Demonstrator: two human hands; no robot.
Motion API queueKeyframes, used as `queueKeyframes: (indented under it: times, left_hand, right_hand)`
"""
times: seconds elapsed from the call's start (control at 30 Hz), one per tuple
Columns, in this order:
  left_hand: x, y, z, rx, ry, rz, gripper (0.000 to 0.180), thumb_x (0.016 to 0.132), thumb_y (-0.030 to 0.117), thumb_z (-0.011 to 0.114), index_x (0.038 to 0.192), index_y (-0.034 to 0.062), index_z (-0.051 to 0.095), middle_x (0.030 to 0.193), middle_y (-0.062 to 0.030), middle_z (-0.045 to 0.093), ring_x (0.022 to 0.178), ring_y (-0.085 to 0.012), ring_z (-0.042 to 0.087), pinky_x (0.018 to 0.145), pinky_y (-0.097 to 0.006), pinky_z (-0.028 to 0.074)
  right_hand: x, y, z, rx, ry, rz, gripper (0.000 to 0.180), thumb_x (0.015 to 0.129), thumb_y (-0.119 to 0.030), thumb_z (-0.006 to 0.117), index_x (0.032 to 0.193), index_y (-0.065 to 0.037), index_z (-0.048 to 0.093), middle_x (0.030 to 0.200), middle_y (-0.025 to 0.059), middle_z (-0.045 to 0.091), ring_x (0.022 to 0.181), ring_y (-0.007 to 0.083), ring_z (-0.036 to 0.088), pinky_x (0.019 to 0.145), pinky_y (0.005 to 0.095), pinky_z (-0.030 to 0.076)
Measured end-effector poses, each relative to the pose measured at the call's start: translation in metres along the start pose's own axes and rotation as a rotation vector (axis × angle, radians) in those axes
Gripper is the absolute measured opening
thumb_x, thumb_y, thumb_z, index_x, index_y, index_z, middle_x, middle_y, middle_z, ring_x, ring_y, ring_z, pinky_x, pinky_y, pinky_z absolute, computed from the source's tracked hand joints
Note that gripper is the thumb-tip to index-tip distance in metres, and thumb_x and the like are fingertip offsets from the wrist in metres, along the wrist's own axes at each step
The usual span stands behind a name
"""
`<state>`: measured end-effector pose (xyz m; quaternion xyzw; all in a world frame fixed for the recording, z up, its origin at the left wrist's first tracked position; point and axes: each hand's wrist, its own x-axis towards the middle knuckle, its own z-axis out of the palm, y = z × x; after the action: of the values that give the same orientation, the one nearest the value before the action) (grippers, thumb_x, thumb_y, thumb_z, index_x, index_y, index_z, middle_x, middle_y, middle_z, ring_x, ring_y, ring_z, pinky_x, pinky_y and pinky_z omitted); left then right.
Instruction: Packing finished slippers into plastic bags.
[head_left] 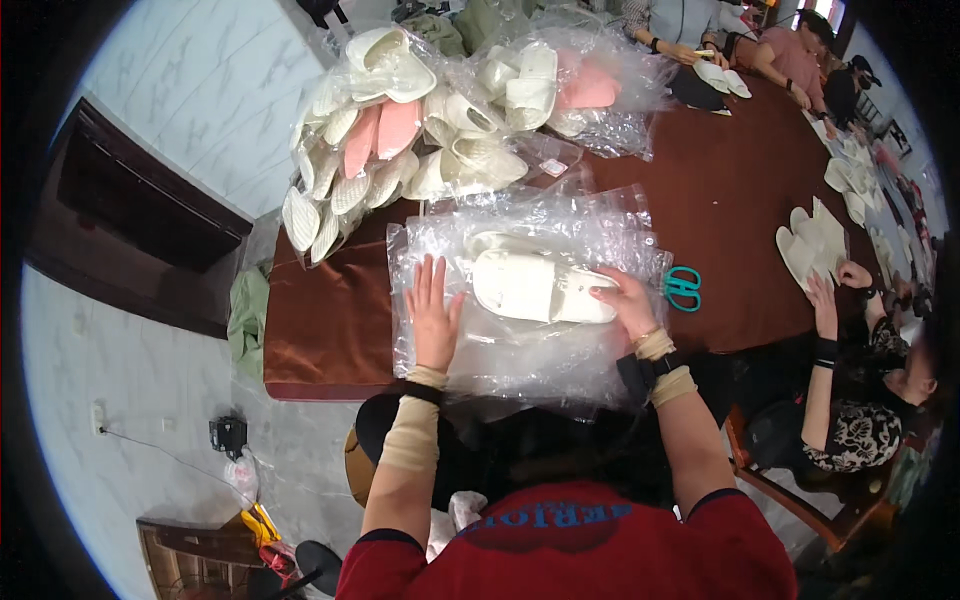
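A pair of white slippers lies over a stack of clear plastic bags in front of me; one slipper mostly covers the other. My right hand grips the right end of the upper slipper, thumb on top and the fingers partly hidden. To the left of the slippers, my left hand rests flat on the bags with its fingers stretched out, holding nothing. Just right of the bags are scissors with teal handles.
Bagged white and pink slippers are heaped at the table's far left. The brown-covered table runs to the far right, where co-workers handle more slippers. A co-worker's hands hold white slippers on my right.
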<state>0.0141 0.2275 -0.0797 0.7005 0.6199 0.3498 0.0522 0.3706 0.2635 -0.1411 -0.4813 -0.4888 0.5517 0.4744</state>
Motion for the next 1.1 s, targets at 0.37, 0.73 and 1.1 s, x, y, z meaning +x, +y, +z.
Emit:
queueKeyframes:
  times: [0.37, 0.73, 1.1]
  left_hand:
    - [-0.013, -0.02, 0.054, 0.36, -0.042, -0.049, 0.072, 0.095, 0.038, 0.067, 0.161, 0.031, 0.039, 0.174, -0.0116, 0.016, 0.16, -0.0427, 0.008, 0.122, -0.071, 0.006]
    - [0.0, -0.034, 0.042, 0.417, -0.259, 0.011, 0.067, 0.093, 0.041, 0.068, 0.155, 0.0263, 0.047, 0.171, -0.0091, 0.026, 0.157, -0.0422, 0.017, 0.12, -0.074, 0.009]
    - [-0.007, -0.046, 0.018, 0.455, -0.243, 0.135, 0.068, 0.098, 0.04, 0.063, 0.158, 0.015, 0.041, 0.168, -0.0155, 0.028, 0.154, -0.0353, 0.03, 0.123, -0.059, 0.024]
  right_hand:
    - [-0.032, -0.15, -0.028, 0.108, 0.75, -0.459, 0.036, 0.093, -0.004, 0.073, 0.128, 0.002, 0.068, 0.119, 0.008, 0.071, 0.105, 0.0154, 0.065, 0.093, 0.0307, 0.053]
    - [0.0, 0.03, 0.022, -0.015, 0.286, -0.126, 0.042, 0.09, -0.014, 0.08, 0.128, 0.001, 0.068, 0.113, 0.0064, 0.073, 0.094, 0.0138, 0.068, 0.086, 0.0271, 0.054]
    - [-0.004, 0.01, 0.03, 0.122, 0.275, 0.068, 0.044, 0.089, -0.016, 0.082, 0.128, 0.001, 0.069, 0.11, 0.0069, 0.073, 0.098, 0.0143, 0.068, 0.087, 0.0292, 0.054]
